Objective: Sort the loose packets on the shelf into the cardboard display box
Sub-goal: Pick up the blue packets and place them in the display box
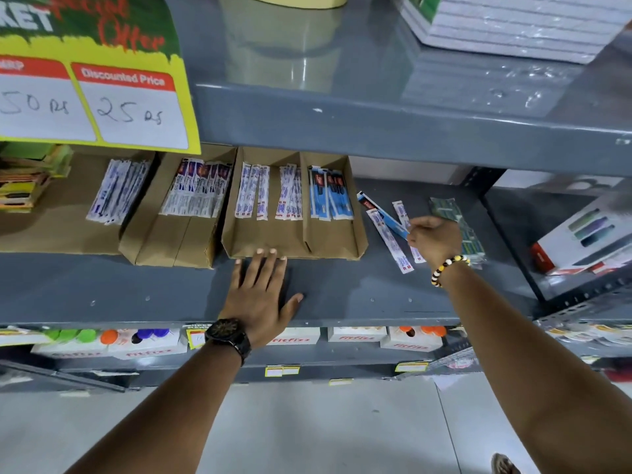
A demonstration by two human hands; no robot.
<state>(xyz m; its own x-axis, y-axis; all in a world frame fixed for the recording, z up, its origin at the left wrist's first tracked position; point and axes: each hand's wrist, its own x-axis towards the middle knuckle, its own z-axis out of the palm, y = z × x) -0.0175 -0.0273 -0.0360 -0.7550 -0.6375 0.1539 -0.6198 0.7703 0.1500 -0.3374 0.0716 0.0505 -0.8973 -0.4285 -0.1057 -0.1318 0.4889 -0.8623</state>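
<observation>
A cardboard display box [335,244] with three compartments stands on the grey shelf; it holds white-and-blue packets on the left and blue packets [330,196] on the right. My left hand [261,292] lies flat on the shelf, fingertips touching the box's front edge. To the right of the box lie loose packets: a blue one [379,213] and white ones [393,248]. My right hand [434,239], with a beaded bracelet, pinches the near end of the blue packet. Part of another white packet [400,211] is hidden behind this hand.
Two more cardboard boxes [164,241] with packets stand to the left. A green packet stack [458,217] lies behind my right hand. A white product box [581,234] sits on the right. A yellow price sign [95,107] hangs above left. The upper shelf edge [376,124] overhangs.
</observation>
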